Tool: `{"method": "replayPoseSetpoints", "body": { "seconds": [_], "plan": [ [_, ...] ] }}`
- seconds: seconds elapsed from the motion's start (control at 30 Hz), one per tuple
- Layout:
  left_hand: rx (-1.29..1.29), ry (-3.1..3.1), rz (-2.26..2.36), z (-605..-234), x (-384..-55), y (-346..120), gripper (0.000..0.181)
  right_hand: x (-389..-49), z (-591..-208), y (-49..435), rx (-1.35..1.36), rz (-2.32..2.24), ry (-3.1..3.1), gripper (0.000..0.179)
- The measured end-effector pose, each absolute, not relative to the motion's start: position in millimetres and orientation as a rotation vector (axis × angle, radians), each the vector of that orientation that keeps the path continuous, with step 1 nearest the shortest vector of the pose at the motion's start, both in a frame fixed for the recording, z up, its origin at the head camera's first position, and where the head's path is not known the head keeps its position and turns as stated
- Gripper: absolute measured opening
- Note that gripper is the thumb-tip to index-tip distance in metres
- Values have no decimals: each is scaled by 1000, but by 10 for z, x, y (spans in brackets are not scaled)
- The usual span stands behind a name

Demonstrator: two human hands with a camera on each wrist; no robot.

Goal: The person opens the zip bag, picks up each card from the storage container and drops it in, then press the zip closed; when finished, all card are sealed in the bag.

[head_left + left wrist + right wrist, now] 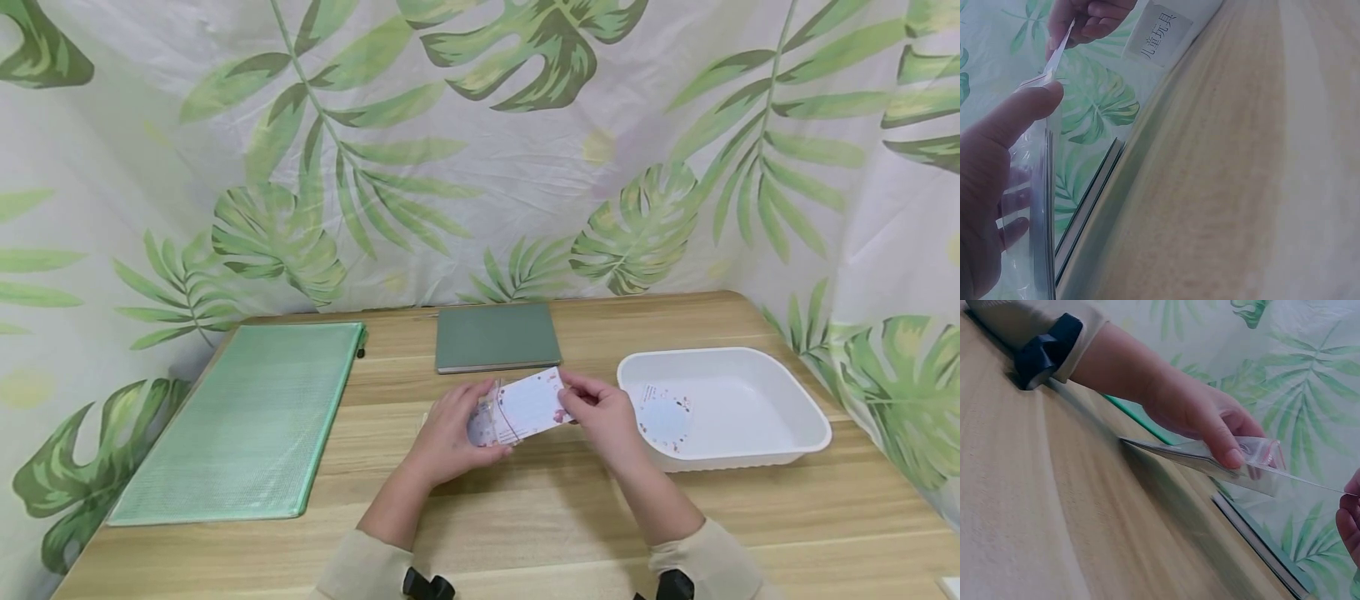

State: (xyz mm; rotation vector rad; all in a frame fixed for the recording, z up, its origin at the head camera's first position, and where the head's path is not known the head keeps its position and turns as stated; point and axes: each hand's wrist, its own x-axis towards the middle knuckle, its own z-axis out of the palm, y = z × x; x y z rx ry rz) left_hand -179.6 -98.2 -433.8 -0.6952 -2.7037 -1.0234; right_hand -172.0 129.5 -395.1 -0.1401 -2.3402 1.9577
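Note:
My left hand [448,435] grips a small clear zip bag [1263,481] with its thumb on top and fingers beneath. Several thin cards show edge-on in the bag in the left wrist view. A white card [531,402] with small floral prints along its edges sticks out of the bag's mouth to the right. The right hand [606,415] pinches the card's far end between thumb and fingers. Both hands are above the wooden table, in front of the green notebook [497,337].
To the right stands a white plastic basin [757,417] with a printed card [664,419] lying inside. Its outer side bears a paper label [1157,34] with Chinese writing. A green mesh zip pouch [240,425] lies flat at the left. A leaf-patterned curtain [525,183] hangs behind the table.

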Motion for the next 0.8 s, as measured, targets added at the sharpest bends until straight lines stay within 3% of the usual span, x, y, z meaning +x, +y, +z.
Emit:
{"method": "replayPoseSetpoints", "body": {
  "seconds": [0.5, 0.8],
  "plan": [
    [-690, -2709, -1022, -4327, -1787, -982, 88, -1735, -4115, 1179, 276, 1955, -2572, 32],
    [-696, -2702, -1021, -4327, -1781, -976, 86, -1721, -4158, 1101, 312, 1891, -2634, 28]
  ]
}}
